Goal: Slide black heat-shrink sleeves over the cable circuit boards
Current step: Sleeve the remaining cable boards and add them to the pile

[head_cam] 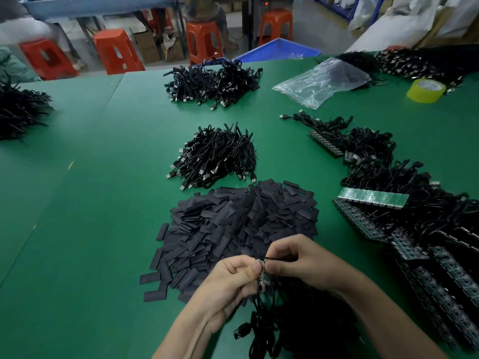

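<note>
A big heap of flat black heat-shrink sleeves (241, 224) lies on the green table in front of me. Over its near edge my left hand (233, 279) and my right hand (300, 260) meet, both pinching a small circuit board (262, 277) that stands nearly upright between my fingertips. Black cables (264, 320) hang from the board toward me, ending in a USB plug (239, 332). Whether a sleeve is on the board I cannot tell. To the right lie strips of joined circuit boards with cables (373, 199).
Bundles of black USB cables (215, 156) lie behind the sleeve heap, with more (212, 82) farther back. A clear plastic bag (324, 80) and a yellow tape roll (426, 90) sit at the back right. Orange stools (116, 51) stand beyond the table (90, 203).
</note>
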